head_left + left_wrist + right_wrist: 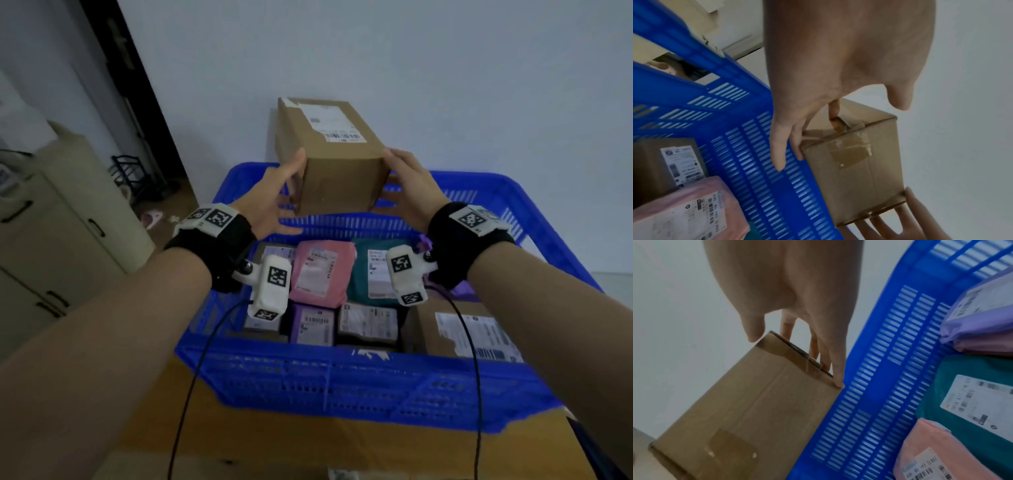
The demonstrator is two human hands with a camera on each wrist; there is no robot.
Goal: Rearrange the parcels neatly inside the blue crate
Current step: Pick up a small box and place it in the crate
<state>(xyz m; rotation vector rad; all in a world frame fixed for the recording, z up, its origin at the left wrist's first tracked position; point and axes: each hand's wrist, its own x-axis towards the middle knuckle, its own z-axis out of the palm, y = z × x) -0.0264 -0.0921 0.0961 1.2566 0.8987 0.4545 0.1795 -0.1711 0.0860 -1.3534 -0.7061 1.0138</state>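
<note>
Both hands hold a brown cardboard box [337, 161] up over the far edge of the blue crate [359, 387]. The left hand [274, 198] and right hand [412, 192] press its sides with mostly straight, spread fingers. A pink parcel [322, 270] and a green parcel [368, 274] lie inside; the box may touch the rim.

Print on every shipping label is too blurred to read. The left hand [274, 198] and right hand [412, 192] cover the cardboard box's [337, 164] side faces at the grip. Wrist cameras hide parcels below the grip inside the blue crate [359, 387].
</note>
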